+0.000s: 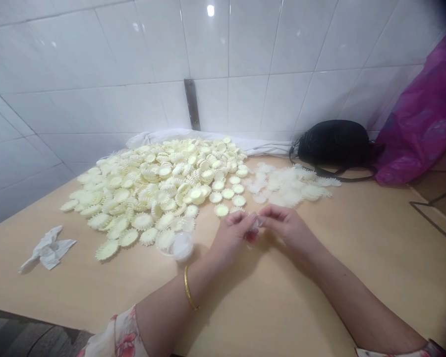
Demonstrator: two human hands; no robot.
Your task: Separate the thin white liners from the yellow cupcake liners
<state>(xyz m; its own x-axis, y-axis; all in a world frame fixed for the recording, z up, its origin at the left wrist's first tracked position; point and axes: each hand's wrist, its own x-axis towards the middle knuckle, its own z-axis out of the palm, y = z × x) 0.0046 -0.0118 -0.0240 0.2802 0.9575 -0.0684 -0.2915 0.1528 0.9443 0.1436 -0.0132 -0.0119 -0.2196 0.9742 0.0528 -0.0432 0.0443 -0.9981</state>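
Note:
My left hand (232, 233) and my right hand (288, 230) meet above the wooden table top, and their fingertips pinch a small transparent plastic piece (258, 221) between them. The fingers hide most of it. A large heap of cream, toothed plastic discs (152, 191) spreads to the left and ahead, with a single disc (221, 210) lying close to my left fingers. A transparent round plastic piece (180, 246) rests beside my left wrist. A flatter pile of translucent toothed discs (286, 186) lies just beyond my right hand.
A light wooden table (357, 238) meets a white tiled wall (245, 49) in the corner. A white cloth (208, 136) lies behind the heap, with a black bag (334, 144) and a magenta plastic bag (419, 119) to the right. A crumpled white tissue (48, 249) lies at left.

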